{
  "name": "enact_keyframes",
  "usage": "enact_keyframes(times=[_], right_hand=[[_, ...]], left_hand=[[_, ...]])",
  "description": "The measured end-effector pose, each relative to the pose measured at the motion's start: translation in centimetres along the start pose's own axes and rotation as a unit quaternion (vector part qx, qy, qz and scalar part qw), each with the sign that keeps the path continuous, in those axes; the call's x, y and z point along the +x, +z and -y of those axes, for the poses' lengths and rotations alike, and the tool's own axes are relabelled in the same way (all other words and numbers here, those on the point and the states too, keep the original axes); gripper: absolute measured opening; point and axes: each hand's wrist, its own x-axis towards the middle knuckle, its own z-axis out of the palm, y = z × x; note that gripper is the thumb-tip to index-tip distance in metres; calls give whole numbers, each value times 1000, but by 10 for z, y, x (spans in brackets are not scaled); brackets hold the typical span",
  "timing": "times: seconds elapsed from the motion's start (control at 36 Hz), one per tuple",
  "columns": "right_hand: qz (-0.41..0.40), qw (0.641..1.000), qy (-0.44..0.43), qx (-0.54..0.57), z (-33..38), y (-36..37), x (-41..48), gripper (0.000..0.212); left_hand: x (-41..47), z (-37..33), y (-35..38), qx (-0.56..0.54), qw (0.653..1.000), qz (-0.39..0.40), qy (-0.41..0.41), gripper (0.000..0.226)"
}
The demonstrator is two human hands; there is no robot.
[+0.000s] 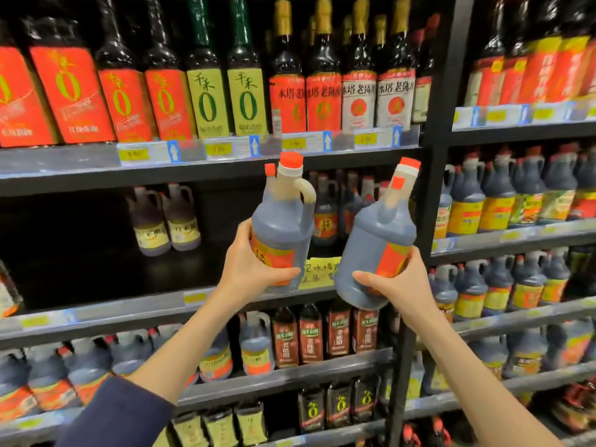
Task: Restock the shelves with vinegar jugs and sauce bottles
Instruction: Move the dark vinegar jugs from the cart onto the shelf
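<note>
Currently left hand [258,269] clasps an upright vinegar jug [283,227]; right hand [396,282] clasps a second jug [375,243], neck tilted upper right. Open shelf space [80,253] lies left of centre frame, nearer the left hand.

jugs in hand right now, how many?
2. One jug upright in the left hand; the other jug, tilted, in the right hand. Both are held in front of the half-empty shelf. None hidden behind the hands, as far as visible.
</note>
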Motion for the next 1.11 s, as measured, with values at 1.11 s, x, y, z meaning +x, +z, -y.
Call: enact_keyframes(times=[1.11], right_hand=[[-97, 989, 44, -102, -57, 10, 81, 78]], left_hand=[[173, 122, 140, -6, 980, 191, 53, 108]])
